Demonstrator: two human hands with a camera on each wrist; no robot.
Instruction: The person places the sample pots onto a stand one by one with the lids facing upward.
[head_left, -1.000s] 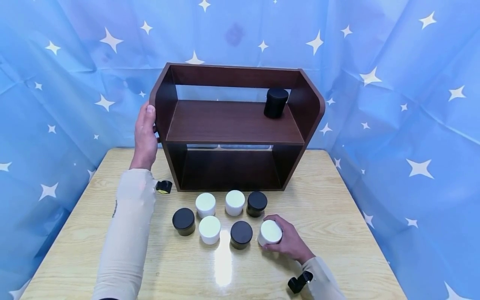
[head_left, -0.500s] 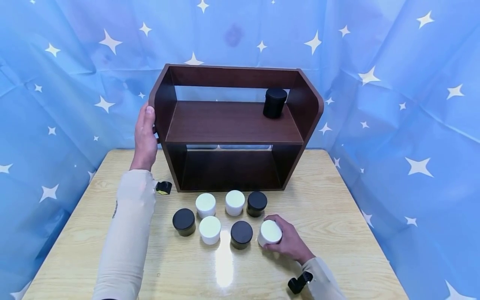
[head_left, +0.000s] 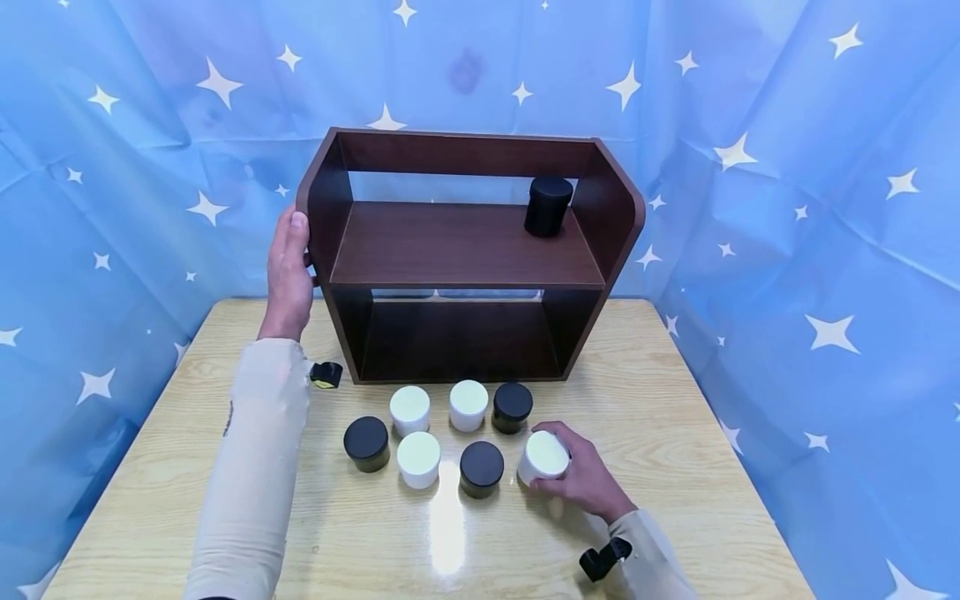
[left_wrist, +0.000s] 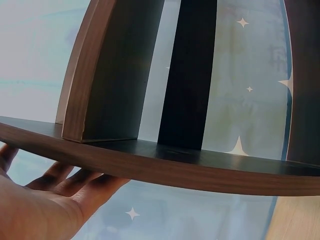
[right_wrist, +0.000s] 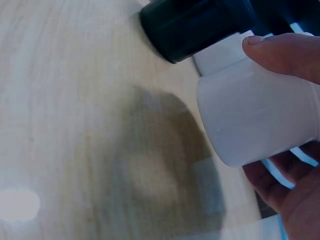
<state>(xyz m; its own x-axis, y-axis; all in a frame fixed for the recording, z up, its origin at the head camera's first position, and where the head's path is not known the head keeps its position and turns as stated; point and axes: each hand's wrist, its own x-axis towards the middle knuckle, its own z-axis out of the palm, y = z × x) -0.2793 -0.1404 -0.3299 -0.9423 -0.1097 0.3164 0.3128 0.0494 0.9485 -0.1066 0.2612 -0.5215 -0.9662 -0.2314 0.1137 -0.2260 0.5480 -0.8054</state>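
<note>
My right hand point(head_left: 588, 475) grips a white jar point(head_left: 544, 457) between thumb and fingers. In the right wrist view the white jar point(right_wrist: 257, 112) tilts a little and hangs just above the table, its shadow beside it. At the upper left, my left hand point(head_left: 287, 275) rests against the outer side of a dark brown two-tier shelf point(head_left: 465, 246). Seen from the left wrist, the fingertips point(left_wrist: 112, 186) press flat on the side panel point(left_wrist: 200, 175) from outside. A black jar point(head_left: 548, 207) stands on the upper tier, toward the right.
In front of the shelf stand white jars point(head_left: 410, 410) and black jars point(head_left: 482, 469), several in all, in two loose rows. They sit on a light wooden table point(head_left: 660, 433). A blue curtain with stars point(head_left: 810, 208) hangs behind and along both sides.
My right hand has raised the white jar slightly off the table and shifted it a little to the right. The left hand stays against the shelf.
</note>
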